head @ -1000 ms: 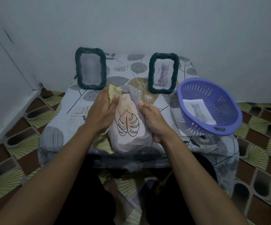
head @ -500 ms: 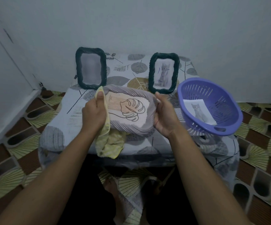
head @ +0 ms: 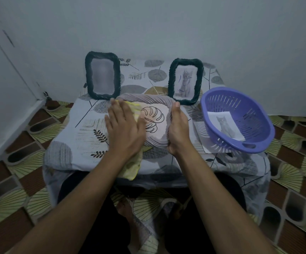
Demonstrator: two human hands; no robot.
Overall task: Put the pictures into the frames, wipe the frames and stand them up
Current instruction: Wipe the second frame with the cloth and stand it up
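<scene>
A grey rope-edged frame (head: 148, 100) with a leaf picture (head: 153, 119) lies flat on the small table (head: 86, 121). My left hand (head: 123, 128) lies flat over its left half, fingers straight, pressing a yellow cloth (head: 133, 166) onto the glass. My right hand (head: 177, 129) grips the frame's right edge. Two dark green frames stand at the back: the left one (head: 102, 76) shows a blurred picture, the right one (head: 185, 81) holds a cat picture.
A purple plastic basket (head: 240, 121) sits on the table's right side with a loose cat picture (head: 225, 125) inside and a paper sheet (head: 201, 138) under it. Walls close in behind and to the left. Patterned floor tiles surround the table.
The grey frame went from held upright to turned sideways, then laid flat on the table. My left hand moved from the frame's edge to flat on its face with the cloth.
</scene>
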